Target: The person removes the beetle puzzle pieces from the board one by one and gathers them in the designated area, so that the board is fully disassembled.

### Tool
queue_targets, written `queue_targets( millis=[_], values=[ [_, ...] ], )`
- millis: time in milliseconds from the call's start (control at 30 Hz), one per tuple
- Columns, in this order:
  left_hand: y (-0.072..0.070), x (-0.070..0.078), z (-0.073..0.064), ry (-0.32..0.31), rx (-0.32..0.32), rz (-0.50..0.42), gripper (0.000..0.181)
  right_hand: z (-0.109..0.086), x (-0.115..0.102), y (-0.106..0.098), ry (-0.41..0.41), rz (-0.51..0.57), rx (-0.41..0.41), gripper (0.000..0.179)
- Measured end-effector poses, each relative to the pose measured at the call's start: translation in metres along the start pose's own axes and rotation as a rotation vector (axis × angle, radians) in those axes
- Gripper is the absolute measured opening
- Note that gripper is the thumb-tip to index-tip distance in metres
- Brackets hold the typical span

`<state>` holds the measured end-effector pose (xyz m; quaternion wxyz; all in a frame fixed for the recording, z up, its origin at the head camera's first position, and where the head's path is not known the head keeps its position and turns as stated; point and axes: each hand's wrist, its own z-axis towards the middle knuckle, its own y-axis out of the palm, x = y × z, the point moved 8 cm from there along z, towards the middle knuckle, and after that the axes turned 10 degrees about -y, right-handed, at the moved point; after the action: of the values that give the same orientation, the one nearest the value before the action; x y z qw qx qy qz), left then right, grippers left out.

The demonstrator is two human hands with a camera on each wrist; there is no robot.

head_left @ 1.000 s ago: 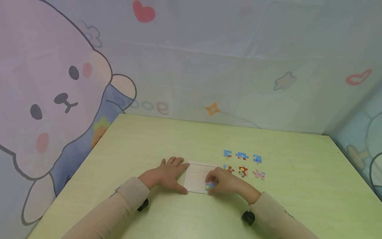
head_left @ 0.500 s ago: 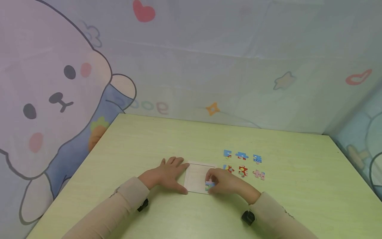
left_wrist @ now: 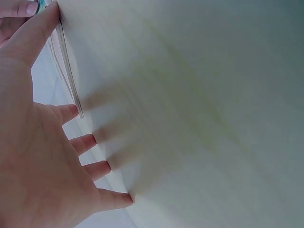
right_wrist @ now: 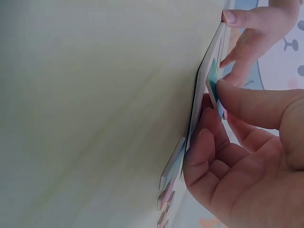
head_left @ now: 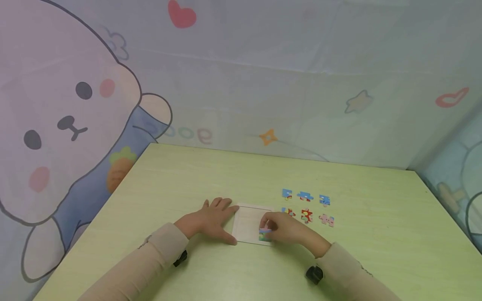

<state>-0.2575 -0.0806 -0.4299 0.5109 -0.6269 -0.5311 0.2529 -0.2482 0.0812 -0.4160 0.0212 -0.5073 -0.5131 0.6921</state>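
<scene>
A shallow square wooden puzzle tray (head_left: 247, 223) lies on the table between the hands. My left hand (head_left: 214, 220) rests beside it with spread fingers, thumb and index fingertips at the tray's left corners. In the left wrist view the tray edge (left_wrist: 68, 76) runs along the thumb and index finger. My right hand (head_left: 287, 230) pinches a blue-green puzzle piece (head_left: 262, 236) at the tray's near right corner. In the right wrist view the thumb lies on the piece (right_wrist: 213, 84), which is tilted at the tray; the fingers partly hide it.
Several loose puzzle pieces lie in two rows right of the tray, among them a blue one (head_left: 324, 200), a red one (head_left: 306, 215) and a pink one (head_left: 326, 220). A printed cloth (head_left: 241, 83) hangs behind the table (head_left: 196, 175).
My right thumb has shifted slightly from the near side of the puzzle piece towards its right side. My left hand has stayed still. The bear print on the cloth has drifted left.
</scene>
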Motion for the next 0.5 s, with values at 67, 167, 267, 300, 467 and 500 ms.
queue_targets(
  millis=[67,167,267,300,467,500],
  values=[
    [0.000,0.000,0.000,0.001,0.000,-0.002,0.097,0.000,0.001,-0.001,-0.003,0.001,0.004,0.012],
    [0.000,0.000,0.000,0.000,0.002,0.000,0.097,-0.001,0.003,-0.002,-0.005,0.007,0.009,0.011],
    [0.000,0.000,0.000,-0.003,0.001,0.002,0.097,-0.002,0.005,-0.003,0.002,0.004,0.016,0.012],
    [0.000,0.000,0.001,-0.002,0.001,0.001,0.097,-0.003,0.006,-0.004,0.004,0.002,0.019,0.012],
    [0.000,0.000,0.000,-0.003,-0.005,-0.003,0.097,-0.006,0.010,-0.007,0.000,0.003,0.037,0.014],
    [0.000,0.001,-0.001,-0.003,-0.007,-0.004,0.097,-0.007,0.011,-0.008,-0.007,0.001,0.040,0.014]
  ],
)
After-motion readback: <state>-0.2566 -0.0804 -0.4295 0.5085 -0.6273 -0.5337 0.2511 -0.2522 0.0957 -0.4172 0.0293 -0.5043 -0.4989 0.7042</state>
